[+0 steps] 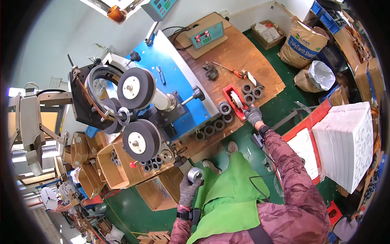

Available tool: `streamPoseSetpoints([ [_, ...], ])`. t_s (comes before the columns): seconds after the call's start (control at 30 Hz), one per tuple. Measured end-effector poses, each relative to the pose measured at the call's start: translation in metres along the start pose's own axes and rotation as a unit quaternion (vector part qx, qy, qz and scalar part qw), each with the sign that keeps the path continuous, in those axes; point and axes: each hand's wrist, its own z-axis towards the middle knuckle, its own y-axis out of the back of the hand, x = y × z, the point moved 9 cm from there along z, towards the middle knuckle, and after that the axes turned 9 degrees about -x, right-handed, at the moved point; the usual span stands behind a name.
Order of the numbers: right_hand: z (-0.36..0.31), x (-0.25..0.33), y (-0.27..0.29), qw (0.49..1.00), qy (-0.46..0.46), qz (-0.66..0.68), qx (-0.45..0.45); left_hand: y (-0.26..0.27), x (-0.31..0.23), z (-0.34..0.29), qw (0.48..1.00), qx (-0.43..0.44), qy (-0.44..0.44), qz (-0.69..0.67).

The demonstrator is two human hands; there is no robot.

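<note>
Low in front of the green apron, my left hand (pixel 189 189), in a grey glove, is closed around a silvery metal ring (pixel 195 174). Its open end faces up. My right hand (pixel 254 115), also gloved, is at the near right end of a red tape dispenser (pixel 231 94) on the wooden bench. Its fingertips are bent together against the dispenser's edge; whatever they pinch is too small to make out. A roll of white tape (pixel 237 100) sits in the dispenser. Dark metal rings (pixel 248 99) stand to its right, and more rings (pixel 219 125) line the bench edge to its left.
A blue machine (pixel 178 77) with black rollers (pixel 141 140) fills the left of the bench (pixel 243 53). A screwdriver (pixel 230 70) and a digital display box (pixel 207 35) lie farther back. Cardboard boxes (pixel 160 191) stand below left; stacked white foam trays (pixel 345 138) stand at right.
</note>
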Motion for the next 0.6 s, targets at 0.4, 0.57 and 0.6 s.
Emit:
streamPoseSetpoints([
  [0.4, -0.02, -0.051, -0.014, 0.993, -0.069, 0.091, 0.038, -0.029, -0.002, 0.002, 0.998, 0.029, 0.027, 0.046],
  [0.57, -0.021, -0.041, -0.01, 0.993, -0.106, 0.029, 0.043, -0.027, 0.0, 0.004, 0.997, 0.033, 0.004, 0.07],
  [0.6, -0.019, -0.042, -0.012, 0.993, -0.099, 0.036, 0.049, -0.026, 0.001, 0.004, 0.997, 0.034, 0.004, 0.072],
])
